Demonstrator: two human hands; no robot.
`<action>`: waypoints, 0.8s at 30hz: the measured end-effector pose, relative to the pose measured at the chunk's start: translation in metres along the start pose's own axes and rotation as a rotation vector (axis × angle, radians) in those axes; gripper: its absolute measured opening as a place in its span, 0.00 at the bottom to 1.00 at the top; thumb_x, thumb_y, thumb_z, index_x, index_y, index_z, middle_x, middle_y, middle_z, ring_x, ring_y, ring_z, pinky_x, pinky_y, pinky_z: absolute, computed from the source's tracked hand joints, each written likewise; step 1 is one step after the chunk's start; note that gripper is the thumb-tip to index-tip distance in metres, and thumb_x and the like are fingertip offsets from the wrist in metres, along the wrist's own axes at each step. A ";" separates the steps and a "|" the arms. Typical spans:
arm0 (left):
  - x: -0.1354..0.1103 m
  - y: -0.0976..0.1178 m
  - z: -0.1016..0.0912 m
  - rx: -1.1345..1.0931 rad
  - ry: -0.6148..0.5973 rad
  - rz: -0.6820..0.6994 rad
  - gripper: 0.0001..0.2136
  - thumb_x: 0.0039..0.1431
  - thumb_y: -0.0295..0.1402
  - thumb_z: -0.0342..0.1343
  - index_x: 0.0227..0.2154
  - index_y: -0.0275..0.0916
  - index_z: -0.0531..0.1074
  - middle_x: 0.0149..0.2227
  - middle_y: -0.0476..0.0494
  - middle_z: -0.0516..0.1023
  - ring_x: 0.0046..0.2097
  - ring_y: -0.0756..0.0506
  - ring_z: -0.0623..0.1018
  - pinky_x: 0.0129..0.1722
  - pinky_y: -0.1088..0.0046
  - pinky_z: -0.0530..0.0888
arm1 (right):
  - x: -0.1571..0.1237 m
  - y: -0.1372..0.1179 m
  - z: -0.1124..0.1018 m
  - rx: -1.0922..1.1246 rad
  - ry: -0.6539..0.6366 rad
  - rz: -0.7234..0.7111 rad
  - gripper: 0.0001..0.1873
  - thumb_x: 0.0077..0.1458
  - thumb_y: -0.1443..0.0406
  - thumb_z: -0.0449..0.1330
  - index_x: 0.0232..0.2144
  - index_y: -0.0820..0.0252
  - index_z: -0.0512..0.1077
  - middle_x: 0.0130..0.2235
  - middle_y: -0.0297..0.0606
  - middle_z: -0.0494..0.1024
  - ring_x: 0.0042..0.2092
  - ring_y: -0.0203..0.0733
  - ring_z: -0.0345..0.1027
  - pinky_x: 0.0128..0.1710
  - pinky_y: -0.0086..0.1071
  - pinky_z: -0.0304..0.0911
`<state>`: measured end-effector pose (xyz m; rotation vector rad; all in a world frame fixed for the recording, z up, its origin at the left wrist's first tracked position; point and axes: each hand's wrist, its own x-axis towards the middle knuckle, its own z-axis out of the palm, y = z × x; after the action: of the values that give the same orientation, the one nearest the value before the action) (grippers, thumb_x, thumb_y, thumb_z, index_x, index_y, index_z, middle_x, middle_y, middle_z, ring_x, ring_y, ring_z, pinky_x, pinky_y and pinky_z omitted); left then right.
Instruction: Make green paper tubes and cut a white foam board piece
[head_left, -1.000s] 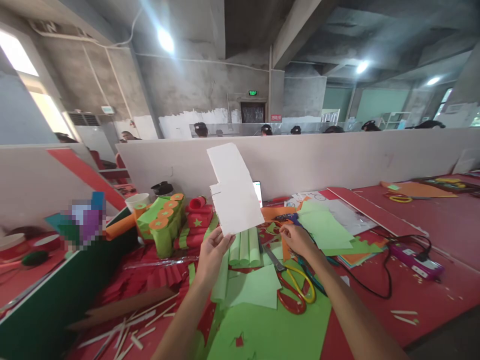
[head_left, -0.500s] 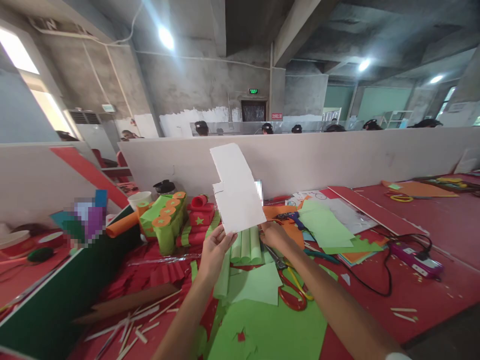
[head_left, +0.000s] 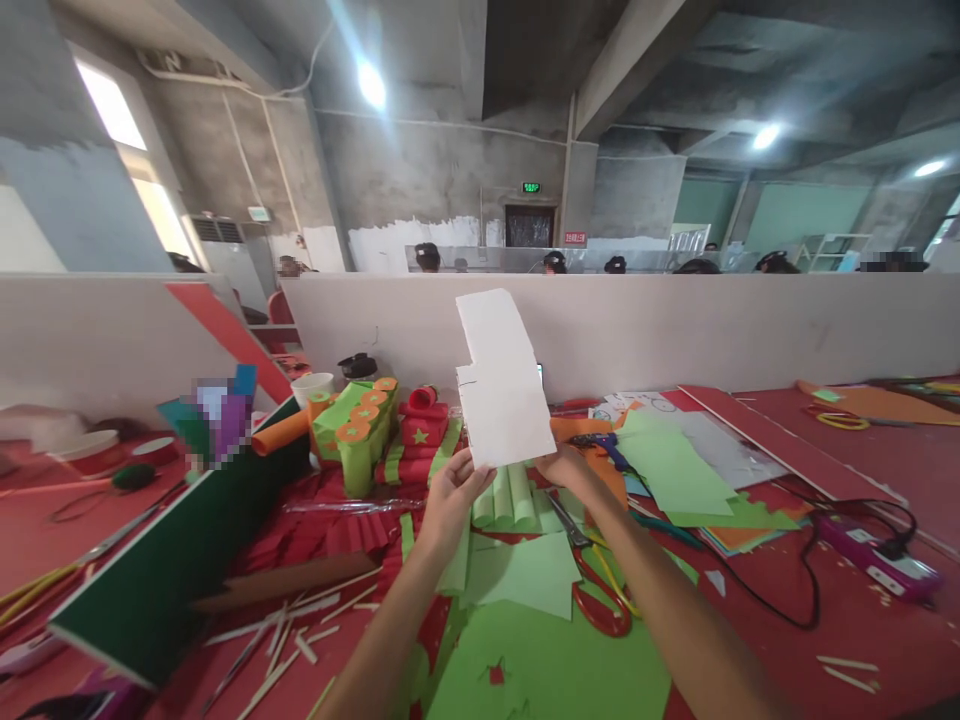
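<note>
Head view, only one there is: the left hand (head_left: pixel 450 490) has its fingers pinched on the bottom left corner of a white card piece (head_left: pixel 501 385), holding it upright above the red surface (head_left: pixel 862 620). The card has a stepped notch cut along its left edge. What's new is the right hand (head_left: pixel 564 465): a second ago it was off to the right of the card, low by the orange paper, and now it has come in so its fingers grip the card's bottom right corner. So the card is held from both corners, which reads like steadying it to look it over or bend it.

Just below the fingers sit pale green paper rolls (head_left: pixel 510 497); nearer the person lie green sheets (head_left: pixel 547 660), with red-and-yellow scissors (head_left: pixel 600 600) under the right forearm. Left of the fingers stands a green paper model with orange discs (head_left: pixel 358 430).
</note>
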<state>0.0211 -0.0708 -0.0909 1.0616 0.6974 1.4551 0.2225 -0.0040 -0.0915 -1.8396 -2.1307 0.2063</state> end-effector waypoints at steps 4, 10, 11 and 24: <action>0.000 -0.001 0.000 0.006 -0.032 -0.033 0.20 0.47 0.34 0.69 0.44 0.35 0.75 0.47 0.37 0.81 0.50 0.40 0.78 0.57 0.62 0.71 | -0.023 0.023 -0.018 0.044 -0.029 -0.037 0.14 0.66 0.62 0.53 0.51 0.62 0.68 0.47 0.45 0.77 0.45 0.46 0.73 0.43 0.37 0.67; 0.002 -0.006 -0.001 0.006 -0.036 -0.061 0.22 0.45 0.35 0.70 0.44 0.35 0.75 0.45 0.37 0.82 0.50 0.39 0.79 0.55 0.61 0.73 | -0.061 0.047 -0.025 0.046 -0.023 -0.076 0.17 0.65 0.68 0.46 0.53 0.62 0.66 0.50 0.49 0.77 0.52 0.49 0.70 0.46 0.33 0.61; 0.002 -0.007 -0.001 0.006 -0.033 -0.062 0.22 0.45 0.35 0.70 0.44 0.35 0.75 0.45 0.37 0.82 0.49 0.40 0.79 0.55 0.61 0.73 | -0.065 0.048 -0.024 0.038 -0.028 -0.077 0.17 0.65 0.68 0.46 0.52 0.62 0.68 0.49 0.49 0.78 0.51 0.49 0.71 0.45 0.33 0.60; -0.004 -0.007 0.005 0.037 -0.018 -0.107 0.22 0.45 0.35 0.70 0.44 0.34 0.75 0.43 0.37 0.82 0.47 0.40 0.80 0.57 0.58 0.71 | -0.076 0.050 -0.027 -0.066 -0.055 -0.098 0.16 0.66 0.60 0.48 0.47 0.53 0.73 0.42 0.44 0.82 0.43 0.53 0.75 0.38 0.34 0.59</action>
<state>0.0284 -0.0740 -0.0955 1.0488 0.7599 1.3435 0.2869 -0.0731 -0.0928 -1.7787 -2.2854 0.1676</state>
